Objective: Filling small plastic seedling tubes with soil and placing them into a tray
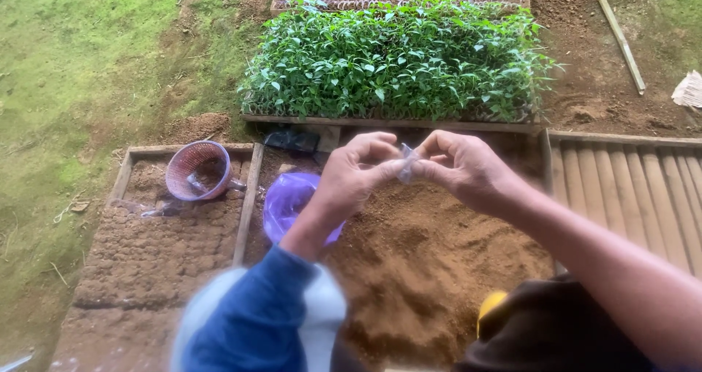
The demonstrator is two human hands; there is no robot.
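Observation:
My left hand (356, 173) and my right hand (463, 168) meet above a heap of brown soil (431, 255). Both pinch a small clear plastic bag (407, 161) between thumbs and fingertips, the fingers curled. My left arm wears a blue and white sleeve; my right forearm is bare. A purple plastic bag (287, 202) lies on the soil just left of and below my left hand.
A dense bed of green seedlings (398, 61) stands beyond the hands. At left, a wooden frame (247, 204) holds rows of soil-filled bags with a pink plastic basket (197, 169) on them. Bamboo slats (636, 196) lie at right. Grass covers the far left.

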